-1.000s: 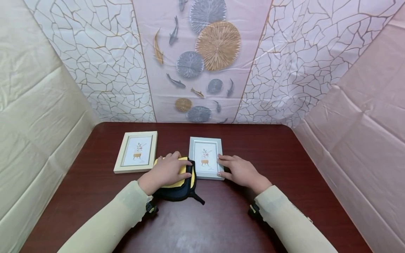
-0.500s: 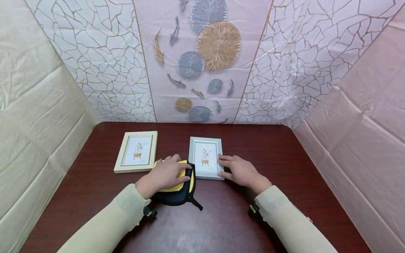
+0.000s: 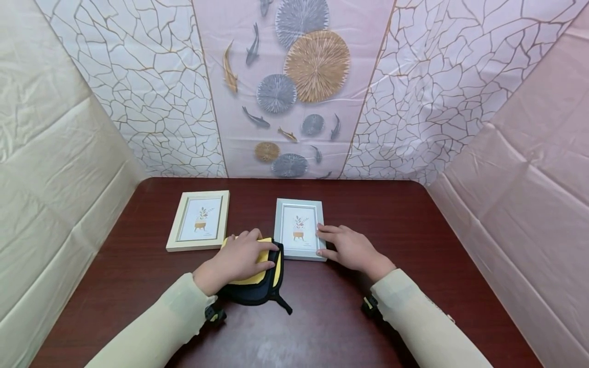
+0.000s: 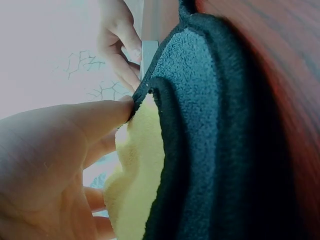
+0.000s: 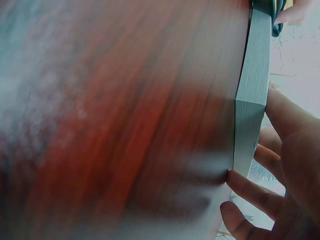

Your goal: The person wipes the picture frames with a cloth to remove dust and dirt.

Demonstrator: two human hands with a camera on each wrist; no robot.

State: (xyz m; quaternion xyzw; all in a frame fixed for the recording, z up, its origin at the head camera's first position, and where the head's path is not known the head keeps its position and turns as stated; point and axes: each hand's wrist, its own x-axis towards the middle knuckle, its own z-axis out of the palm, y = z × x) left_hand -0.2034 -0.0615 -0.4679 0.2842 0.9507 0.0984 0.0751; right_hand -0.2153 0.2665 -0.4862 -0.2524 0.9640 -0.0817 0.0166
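Observation:
My left hand grips a folded cleaning cloth, yellow on one face and dark blue-grey on the other, with black edging and a hanging loop. Its thumb lies along the edging in the left wrist view, the yellow layer against the fingers. The cloth is right at the lower left side of a pale grey-blue picture frame lying face up. On that frame's right edge rests my right hand. In the right wrist view its thumb touches a corner of the frame and other fingertips reach down beside the rim.
A cream picture frame with a similar plant print lies face up at the left, just behind the left hand. Both sit on a dark red-brown wooden table. Patterned fabric hangs behind the table, and pale fabric walls rise at both sides.
My left hand has slid toward me and slightly left with the cloth, along the grey-blue frame's left side. The right hand and both frames stay in place.

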